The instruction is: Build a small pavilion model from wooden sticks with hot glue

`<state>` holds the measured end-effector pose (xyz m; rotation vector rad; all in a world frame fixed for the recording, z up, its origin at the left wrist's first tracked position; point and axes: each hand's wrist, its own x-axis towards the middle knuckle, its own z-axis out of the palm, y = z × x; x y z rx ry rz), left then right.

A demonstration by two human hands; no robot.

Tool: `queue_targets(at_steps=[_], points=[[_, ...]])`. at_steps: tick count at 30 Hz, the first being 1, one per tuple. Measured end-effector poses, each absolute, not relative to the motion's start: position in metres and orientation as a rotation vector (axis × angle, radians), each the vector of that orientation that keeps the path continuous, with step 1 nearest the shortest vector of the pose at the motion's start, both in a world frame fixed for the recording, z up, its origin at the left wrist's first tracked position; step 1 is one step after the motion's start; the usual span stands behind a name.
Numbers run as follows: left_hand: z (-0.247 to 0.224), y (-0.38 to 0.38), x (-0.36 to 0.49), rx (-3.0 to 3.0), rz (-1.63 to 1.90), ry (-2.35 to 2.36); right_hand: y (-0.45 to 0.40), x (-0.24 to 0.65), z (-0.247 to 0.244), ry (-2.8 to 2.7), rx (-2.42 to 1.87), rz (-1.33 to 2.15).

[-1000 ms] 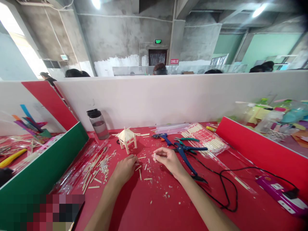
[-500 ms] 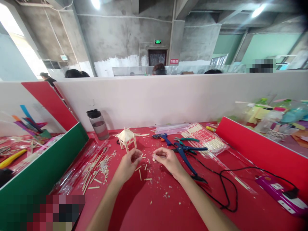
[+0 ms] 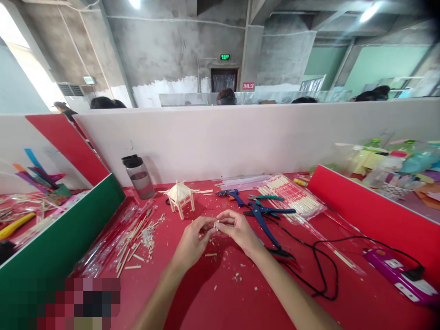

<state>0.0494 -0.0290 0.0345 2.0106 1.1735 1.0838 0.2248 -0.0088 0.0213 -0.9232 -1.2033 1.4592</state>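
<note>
My left hand (image 3: 195, 239) and my right hand (image 3: 239, 230) meet above the middle of the red table. Their fingertips pinch a small bundle of short wooden sticks (image 3: 217, 225) between them; how many pieces there are is too small to tell. Just behind the hands stands a little pavilion model (image 3: 181, 198) made of pale sticks, with a peaked roof on thin legs. A loose short stick (image 3: 211, 255) lies below my fingers among scattered chips, and my left hand hides part of the tabletop there.
Blue-handled cutters (image 3: 264, 222), green-handled pliers (image 3: 270, 198) and a blue glue gun (image 3: 231, 194) lie to the right. Beyond are bagged sticks (image 3: 292, 195) and a purple power strip (image 3: 395, 275) with black cable. A water bottle (image 3: 139, 178) and cut sticks (image 3: 132, 245) are on the left.
My left hand has moved right and come together with my right hand at the short sticks. Loose pieces that lay between the hands are now mostly covered.
</note>
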Motion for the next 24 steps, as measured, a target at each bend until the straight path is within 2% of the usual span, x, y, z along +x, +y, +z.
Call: queue_targets(at_steps=[15,24], points=[[0.0311,-0.0273,0.0415,2.185,1.046,1.165,-0.0125,0.2234,0.0253,-1.197,-0.881,1.508],[0.0333,-0.0293,0.0419,2.203,1.065,1.062,-0.0128,0.2267,0.0272,-0.989,-0.758,1.683]])
